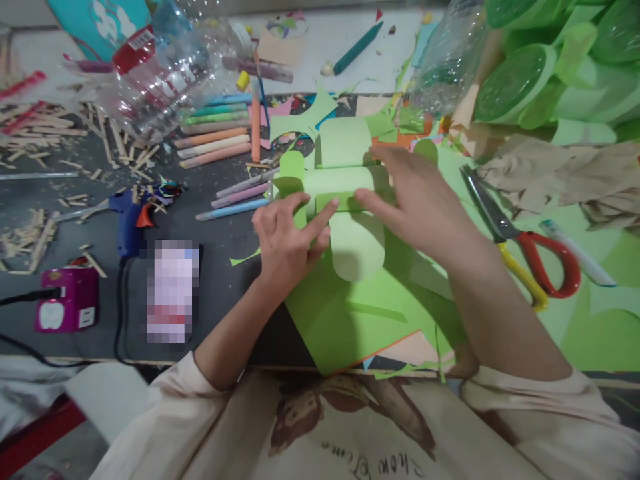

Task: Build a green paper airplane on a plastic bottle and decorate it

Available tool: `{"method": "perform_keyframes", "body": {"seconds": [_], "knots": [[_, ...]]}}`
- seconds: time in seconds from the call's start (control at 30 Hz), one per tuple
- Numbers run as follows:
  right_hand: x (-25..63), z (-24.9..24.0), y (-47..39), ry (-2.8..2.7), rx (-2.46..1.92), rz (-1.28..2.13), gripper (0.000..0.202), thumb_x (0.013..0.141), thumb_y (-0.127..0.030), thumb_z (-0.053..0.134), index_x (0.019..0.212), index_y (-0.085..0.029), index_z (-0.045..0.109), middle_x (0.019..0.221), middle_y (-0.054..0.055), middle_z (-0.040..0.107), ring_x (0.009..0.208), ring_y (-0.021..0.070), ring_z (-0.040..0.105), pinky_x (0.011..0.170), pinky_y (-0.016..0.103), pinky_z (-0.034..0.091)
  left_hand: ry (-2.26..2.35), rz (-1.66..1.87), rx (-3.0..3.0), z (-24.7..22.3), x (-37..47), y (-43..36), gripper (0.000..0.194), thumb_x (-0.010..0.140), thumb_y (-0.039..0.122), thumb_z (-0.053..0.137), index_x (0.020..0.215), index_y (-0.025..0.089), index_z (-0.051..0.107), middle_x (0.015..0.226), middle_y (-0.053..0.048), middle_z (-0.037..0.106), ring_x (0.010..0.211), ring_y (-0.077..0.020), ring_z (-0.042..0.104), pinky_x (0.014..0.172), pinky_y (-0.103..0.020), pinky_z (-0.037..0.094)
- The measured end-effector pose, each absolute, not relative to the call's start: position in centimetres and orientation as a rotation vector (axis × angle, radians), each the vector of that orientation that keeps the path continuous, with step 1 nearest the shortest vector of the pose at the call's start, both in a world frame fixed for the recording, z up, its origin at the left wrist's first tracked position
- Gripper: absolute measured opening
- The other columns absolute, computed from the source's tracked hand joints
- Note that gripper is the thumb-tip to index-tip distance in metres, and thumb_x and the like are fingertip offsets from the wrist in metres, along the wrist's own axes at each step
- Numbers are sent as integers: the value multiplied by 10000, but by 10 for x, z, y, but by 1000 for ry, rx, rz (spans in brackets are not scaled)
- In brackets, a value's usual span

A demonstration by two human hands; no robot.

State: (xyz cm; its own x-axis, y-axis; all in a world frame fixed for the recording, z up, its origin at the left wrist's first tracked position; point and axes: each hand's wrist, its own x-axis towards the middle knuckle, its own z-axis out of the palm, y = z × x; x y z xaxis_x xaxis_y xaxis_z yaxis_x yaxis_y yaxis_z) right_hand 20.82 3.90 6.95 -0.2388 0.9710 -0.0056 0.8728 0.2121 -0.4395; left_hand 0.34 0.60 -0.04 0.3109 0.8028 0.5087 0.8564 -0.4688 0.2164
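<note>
A pale green paper roll point(345, 179) lies crosswise in front of me, with wide paper flaps above and below it. The lower flap point(357, 247) has a rounded end. Along the roll's front runs a darker green paper strip point(345, 201). My left hand point(283, 237) is at the roll's left end, its index finger stretched onto the strip and the other fingers bent. A green rounded tab point(291, 165) stands beside that hand. My right hand point(420, 200) grips the right end, thumb on the strip and fingers over the top. Its far fingertips are partly hidden.
Open scissors point(505, 233) lie to the right near crumpled brown paper point(550, 177). A blue glue gun point(129, 220), a phone point(173, 290) and a purple box point(67, 300) are at left. Plastic bottles point(165, 80), colored pens point(215, 143) and green cup-like pieces point(520, 83) stand behind.
</note>
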Motion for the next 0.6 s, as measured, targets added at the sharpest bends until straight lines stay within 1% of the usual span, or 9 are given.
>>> {"method": "perform_keyframes", "body": {"seconds": [0.07,0.1,0.3,0.43,0.6], "knots": [[200,61,38,-2213,-1687,477,510,911,-472,549,1340,-197,522,1335,182,619,1261,386,559,1042,562,434,-1539,-901,-2460,0,3,6,374,949,278,526,1280,362,677,1209,-116,649,1097,-301,561,970,-476,351],[198,57,38,-2213,-1665,459,522,899,-487,571,1340,-213,516,1344,178,613,1269,389,550,1041,563,432,-1541,-906,-2467,0,3,6,376,949,275,528,1283,364,674,1213,-115,649,1102,-302,560,975,-476,346],[198,52,40,-2190,-1705,445,469,908,-441,562,1327,-237,508,1289,175,629,1245,392,552,1025,578,422,-1602,-887,-2509,1,2,6,374,954,319,532,1298,398,659,1242,-100,644,1127,-307,557,1015,-482,330],[195,55,39,-2158,-1737,456,445,907,-419,557,1321,-264,508,1245,166,647,1215,388,560,1009,575,424,-1661,-864,-2544,1,3,6,375,956,317,534,1301,394,659,1267,-102,637,1150,-318,555,1031,-489,322],[198,49,40,-2112,-1707,480,461,894,-438,568,1319,-273,500,1225,149,644,1194,389,566,968,566,446,-1622,-854,-2543,1,2,7,379,956,283,522,1296,369,668,1271,-109,641,1149,-312,563,1013,-478,340]]}}
